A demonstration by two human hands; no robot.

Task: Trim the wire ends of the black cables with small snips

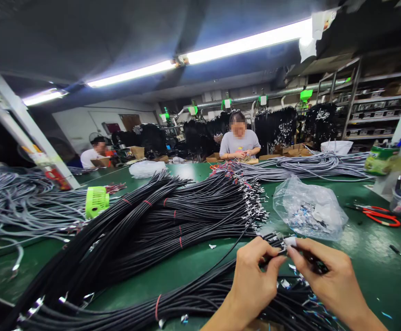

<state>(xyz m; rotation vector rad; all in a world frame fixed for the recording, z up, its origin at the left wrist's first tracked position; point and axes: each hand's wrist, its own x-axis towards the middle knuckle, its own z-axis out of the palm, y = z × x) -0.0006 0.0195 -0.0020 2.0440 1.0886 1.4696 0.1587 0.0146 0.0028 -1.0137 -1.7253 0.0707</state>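
My left hand (255, 273) is closed around the end of a black cable (217, 269) at the lower right of the view. Thumb and forefinger of my right hand (327, 271) pinch at the stripped end of the cable, close to my left fingertips; a white wrap covers one right fingertip. What exactly the right fingers grip is too small to make out. Beneath both hands lies a bundle of black cables (124, 308) tied with a red band. Beyond them spreads a larger pile of black cables (145, 220) with bare silvery ends.
A clear plastic bag (312, 211) of scraps lies past my hands, with red-handled scissors (381, 216) to its right. Grey cables (10, 197) heap at left, near a small green fan (97, 202). Two people sit beyond the green table (369, 271); one person (240, 140) faces me.
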